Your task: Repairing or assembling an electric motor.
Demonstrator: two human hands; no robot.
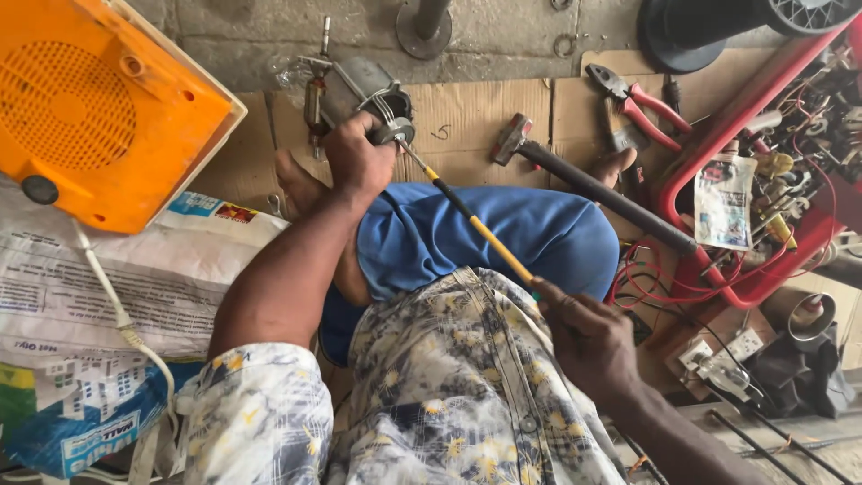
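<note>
Head view only here: the left hand (357,162) has its fingers wrapped tight around a small grey electric motor (359,94) held over the cardboard sheet (467,117), and the right hand (588,337) pinches the handle end of a yellow-and-black screwdriver (471,220) whose tip sits at the motor's end cap. Looks to me like the screw-working stage, so keeping the tip seated and straight matters most. A hammer (584,184) and red pliers (642,103) lie on the cardboard nearby. Packaging-wise: an orange fan housing (99,117) top left, printed white sacks (81,296) under it, and a small printed packet (723,202) in the red tray (763,90) at right.
</note>
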